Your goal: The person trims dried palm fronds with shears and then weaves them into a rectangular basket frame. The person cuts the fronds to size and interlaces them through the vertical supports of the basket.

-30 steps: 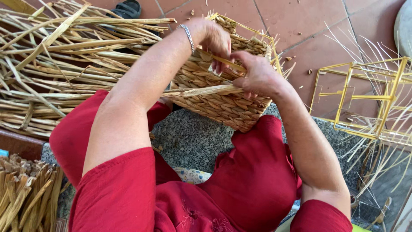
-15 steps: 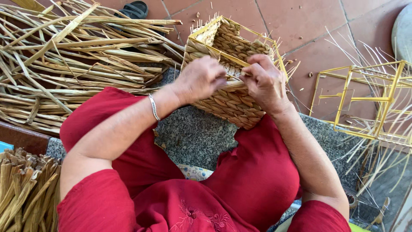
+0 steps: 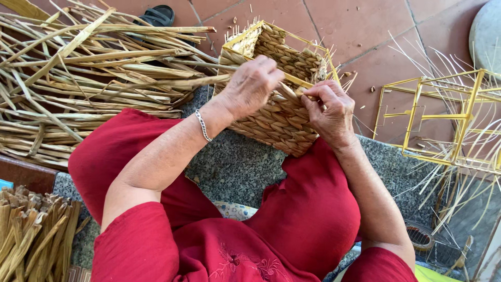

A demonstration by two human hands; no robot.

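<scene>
At the lap's front edge, the woven basket (image 3: 276, 115) walls are nearly complete; rim strand (image 3: 290, 94) is clamped by left hand (image 3: 252, 86) and right hand (image 3: 330, 110) fingers.

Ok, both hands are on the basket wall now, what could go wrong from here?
The basket sits tilted against the knee, steadied only by the left hand and right hand, so it might roll off. The strand pinched between them looks dry and could snap or slip loose. Thin stiff stalks stick up from the rim close to the right hand and may prick it.
</scene>
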